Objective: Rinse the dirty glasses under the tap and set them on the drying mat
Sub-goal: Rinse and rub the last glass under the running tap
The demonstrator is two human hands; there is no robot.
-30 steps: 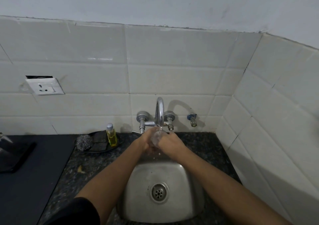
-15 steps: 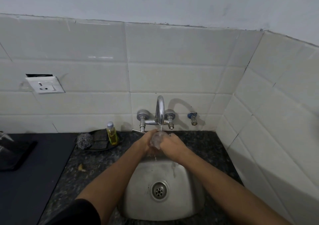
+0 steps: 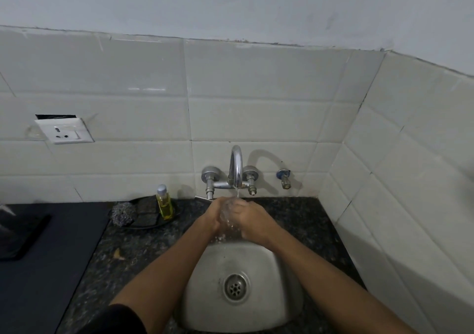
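Observation:
A clear glass sits between my two hands under the chrome tap, with water running onto it. My left hand wraps its left side and my right hand wraps its right side. Most of the glass is hidden by my fingers. Both hands are over the back edge of the steel sink. A dark drying mat lies on the counter at the left.
A yellow soap bottle, a steel scrubber and dark sponge pads sit on a dish left of the tap. A black object rests on the mat's far left. Tiled walls close the back and right.
The hands stay under the tap with the glass, shifting slightly around it. The view has tilted a little.

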